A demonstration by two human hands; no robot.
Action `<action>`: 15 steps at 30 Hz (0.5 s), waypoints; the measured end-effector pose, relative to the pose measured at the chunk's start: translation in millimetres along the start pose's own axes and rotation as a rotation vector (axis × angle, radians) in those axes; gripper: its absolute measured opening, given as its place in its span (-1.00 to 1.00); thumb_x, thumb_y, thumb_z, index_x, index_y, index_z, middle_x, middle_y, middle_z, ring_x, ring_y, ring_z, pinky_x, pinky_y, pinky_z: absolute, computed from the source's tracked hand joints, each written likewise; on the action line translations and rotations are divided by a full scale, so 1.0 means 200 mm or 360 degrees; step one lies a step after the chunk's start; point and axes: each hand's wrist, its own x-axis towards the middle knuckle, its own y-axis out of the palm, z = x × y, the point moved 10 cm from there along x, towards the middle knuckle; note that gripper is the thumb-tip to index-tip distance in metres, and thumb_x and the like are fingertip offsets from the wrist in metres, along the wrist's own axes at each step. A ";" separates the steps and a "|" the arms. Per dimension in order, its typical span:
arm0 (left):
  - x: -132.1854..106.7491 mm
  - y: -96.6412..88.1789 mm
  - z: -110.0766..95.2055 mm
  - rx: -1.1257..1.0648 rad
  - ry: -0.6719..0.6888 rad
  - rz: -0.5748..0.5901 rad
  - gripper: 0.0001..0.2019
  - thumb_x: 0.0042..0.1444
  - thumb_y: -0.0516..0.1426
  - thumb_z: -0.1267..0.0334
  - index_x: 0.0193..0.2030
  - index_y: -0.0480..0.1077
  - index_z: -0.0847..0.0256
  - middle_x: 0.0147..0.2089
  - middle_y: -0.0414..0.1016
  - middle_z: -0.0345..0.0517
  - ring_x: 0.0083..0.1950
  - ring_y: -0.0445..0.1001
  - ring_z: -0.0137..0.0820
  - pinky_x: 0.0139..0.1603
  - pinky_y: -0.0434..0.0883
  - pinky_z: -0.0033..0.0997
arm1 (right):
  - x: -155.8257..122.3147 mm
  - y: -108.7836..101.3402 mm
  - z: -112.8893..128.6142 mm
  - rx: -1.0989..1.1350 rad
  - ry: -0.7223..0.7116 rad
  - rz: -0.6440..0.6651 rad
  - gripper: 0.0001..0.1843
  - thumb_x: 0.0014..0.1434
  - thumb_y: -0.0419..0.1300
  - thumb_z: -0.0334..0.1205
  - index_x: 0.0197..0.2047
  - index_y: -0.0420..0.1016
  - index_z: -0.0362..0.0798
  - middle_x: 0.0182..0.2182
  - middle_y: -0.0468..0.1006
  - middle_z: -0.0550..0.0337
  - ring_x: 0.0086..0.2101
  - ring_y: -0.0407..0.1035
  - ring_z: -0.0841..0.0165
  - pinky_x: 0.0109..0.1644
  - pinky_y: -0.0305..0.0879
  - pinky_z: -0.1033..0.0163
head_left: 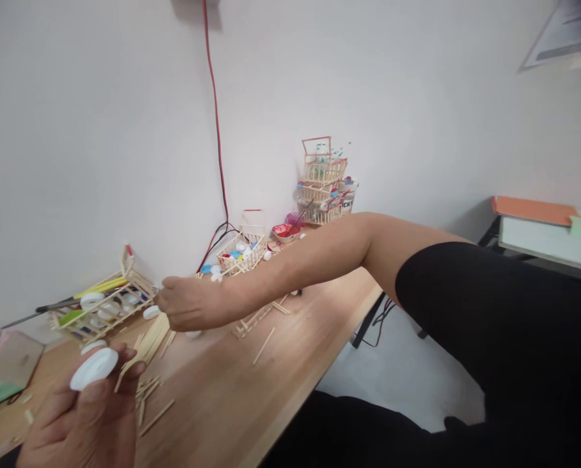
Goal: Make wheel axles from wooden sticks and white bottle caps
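My left hand (83, 416) is low at the front left, fingers closed around white plastic bottle caps (94, 367) stacked together. My right hand (188, 304) reaches far across the wooden table (232, 396), fingers curled downward over a white cap (193, 334) that lies under it; what the fingers hold is hidden. Just left of that hand lie another white cap (151, 312) and a bundle of wooden sticks (151, 338). A stick-built basket (103, 305) holding several white caps and a yellow-handled tool stands beyond.
Loose sticks (264, 344) are scattered over the table. A second stick basket with coloured caps (242, 251) and a stack of baskets (323, 182) stand by the wall, a red cable (217, 136) hanging above. A shelf with an orange book (534, 210) is at right.
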 end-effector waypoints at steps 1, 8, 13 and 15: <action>0.00 0.01 0.00 -0.0092 -0.0016 -0.0022 -0.74 0.17 0.37 0.03 -0.03 0.58 -0.05 -0.03 0.69 -0.38 0.09 0.63 -0.43 0.22 0.52 -0.50 | 0.00 0.00 -0.04 0.0084 0.0065 -0.0015 -0.59 0.41 0.02 -0.60 -0.23 0.66 -0.09 -0.05 0.70 -0.01 -0.03 0.52 0.25 0.12 0.23 0.11; -0.02 0.03 0.02 -0.0082 0.0000 -0.0109 -0.63 0.04 0.45 0.07 0.02 0.64 -0.07 -0.03 0.73 -0.44 0.05 0.65 -0.43 0.17 0.50 -0.62 | -0.18 -0.08 -0.42 0.0354 0.0552 -0.0146 -0.74 0.44 0.03 -0.52 -0.21 0.48 -0.13 -0.14 0.65 -0.03 -0.16 0.50 0.22 0.02 0.24 0.08; -0.01 0.06 0.03 0.0213 0.0136 -0.0037 -0.53 0.01 0.45 0.02 0.08 0.63 -0.03 -0.07 0.76 -0.29 -0.01 0.68 -0.42 0.02 0.51 -0.69 | -0.49 -0.11 -0.54 0.0701 0.0884 -0.0468 -0.66 0.60 -0.15 -0.17 -0.11 0.36 -0.11 -0.28 0.60 0.12 -0.30 0.43 0.36 -0.19 0.26 0.25; -0.01 0.11 0.05 0.0251 0.0138 0.0038 -0.53 -0.03 0.47 -0.01 0.04 0.64 -0.01 -0.12 0.76 -0.22 -0.03 0.70 -0.40 -0.06 0.52 -0.70 | -0.63 -0.10 -0.55 0.1414 0.0943 -0.0930 -0.68 0.54 0.00 -0.07 -0.24 0.33 -0.07 -0.34 0.57 0.19 -0.34 0.41 0.41 -0.20 0.28 0.28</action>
